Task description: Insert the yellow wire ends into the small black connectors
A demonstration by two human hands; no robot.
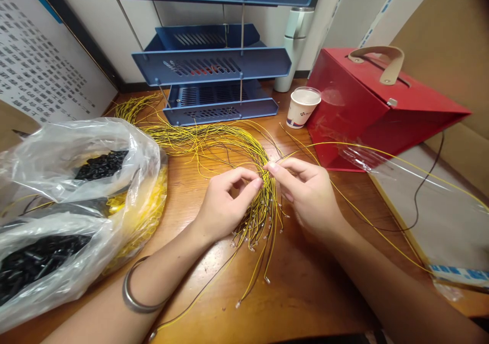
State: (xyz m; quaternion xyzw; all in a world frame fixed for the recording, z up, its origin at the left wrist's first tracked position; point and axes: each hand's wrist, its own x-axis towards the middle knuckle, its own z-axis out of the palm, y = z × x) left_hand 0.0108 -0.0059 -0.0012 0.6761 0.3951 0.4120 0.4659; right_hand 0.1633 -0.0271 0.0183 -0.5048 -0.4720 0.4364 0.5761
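Note:
A thick bundle of thin yellow and dark wires [214,143] with small metal tips lies across the wooden table [298,283]. My left hand [223,201] pinches the bundle between thumb and forefinger near its middle. My right hand [305,194] meets it from the right, fingers curled and pinching the same wires. The tipped wire ends [255,237] fan out just below both hands. One long yellow wire [382,153] arcs off to the right.
Clear plastic bags [76,201] holding black parts and yellow wires sit at the left. A blue stacked paper tray [214,69] stands behind. A paper cup [302,107], a pale tumbler [294,44] and a red box [378,105] are at the back right.

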